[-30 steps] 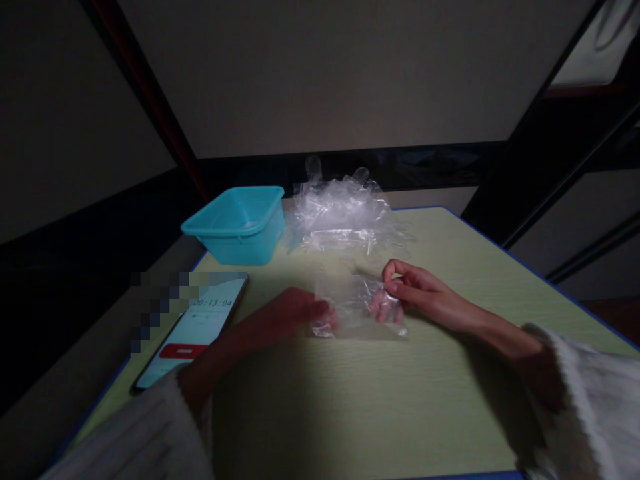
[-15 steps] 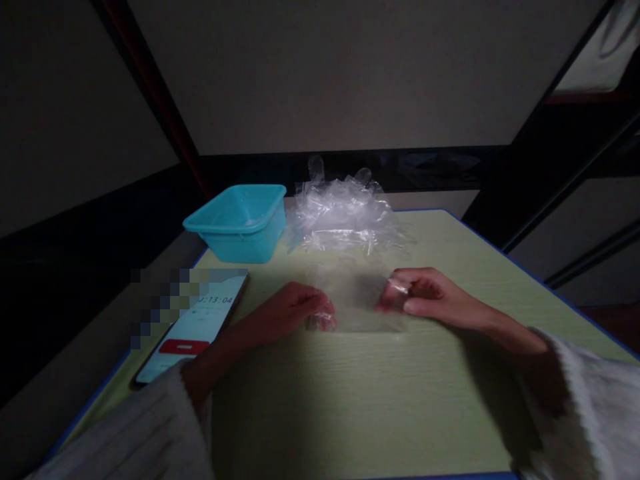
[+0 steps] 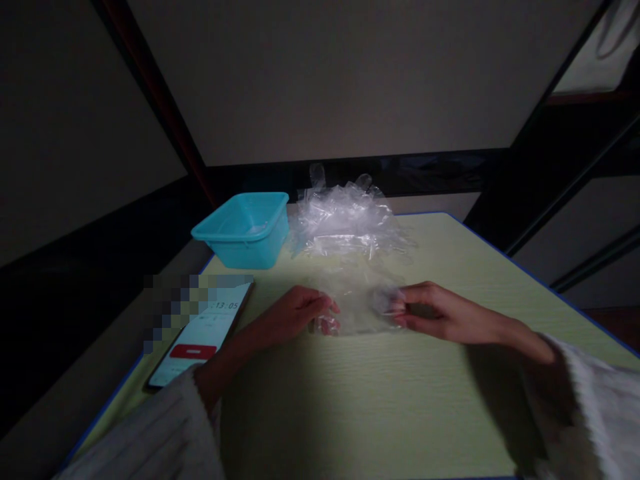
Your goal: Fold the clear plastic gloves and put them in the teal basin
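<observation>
A clear disposable plastic glove [image 3: 355,303] lies spread low over the table between my two hands. My left hand [image 3: 303,312] is closed on its left edge, and some fingertips show through the film. At the right side, my right hand [image 3: 430,310] pinches the glove between thumb and fingers, where the film is bunched and a little blurred. Just beyond is a heap of the same crinkled, see-through gloves [image 3: 347,217], some with finger shapes sticking up at the top.
A turquoise plastic basket [image 3: 245,250] stands at the back left, with something pale inside. Nearer, left of my left forearm, a phone [image 3: 210,330] with a lit timer screen lies on the pale wooden table [image 3: 380,407]. The table has a blue edge, and a panel rises behind it.
My right hand has shifted slightly downward, and the film at its fingertips is now more bunched. The left hand keeps its hold. The whole view has moved a little.
</observation>
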Motion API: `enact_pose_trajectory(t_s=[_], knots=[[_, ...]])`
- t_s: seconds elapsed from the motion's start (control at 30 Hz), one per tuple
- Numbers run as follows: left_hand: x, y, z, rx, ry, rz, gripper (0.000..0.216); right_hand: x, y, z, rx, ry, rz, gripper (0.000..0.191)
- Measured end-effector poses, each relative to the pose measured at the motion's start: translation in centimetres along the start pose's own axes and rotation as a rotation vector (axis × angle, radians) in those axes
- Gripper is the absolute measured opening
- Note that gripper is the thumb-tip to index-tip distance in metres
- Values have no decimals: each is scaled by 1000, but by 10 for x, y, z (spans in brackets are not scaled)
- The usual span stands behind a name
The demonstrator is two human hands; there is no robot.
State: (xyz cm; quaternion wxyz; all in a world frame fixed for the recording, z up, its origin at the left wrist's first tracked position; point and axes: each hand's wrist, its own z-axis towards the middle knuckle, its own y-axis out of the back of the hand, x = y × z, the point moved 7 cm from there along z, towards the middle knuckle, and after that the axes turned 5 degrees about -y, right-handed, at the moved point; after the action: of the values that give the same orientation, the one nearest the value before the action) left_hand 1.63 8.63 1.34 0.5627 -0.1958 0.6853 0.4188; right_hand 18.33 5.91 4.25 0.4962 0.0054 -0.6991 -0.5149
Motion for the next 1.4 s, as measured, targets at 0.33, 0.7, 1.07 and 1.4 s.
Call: enact_pose_trajectory(t_s=[0.33,0.7,1.07,1.4], knots=[[-4,2,0,-25,5,72,35,-1,2,3,-44,-16,94,18],[-3,0,10,77,-4,19,44,-10,1,5,-86,-65,278,17],[0,1,14,81,42,-19,35,-25,-4,9,-80,-143,444,19],[4,5,14,-54,60,-28,31,-29,-6,12,-128,-237,406,23]])
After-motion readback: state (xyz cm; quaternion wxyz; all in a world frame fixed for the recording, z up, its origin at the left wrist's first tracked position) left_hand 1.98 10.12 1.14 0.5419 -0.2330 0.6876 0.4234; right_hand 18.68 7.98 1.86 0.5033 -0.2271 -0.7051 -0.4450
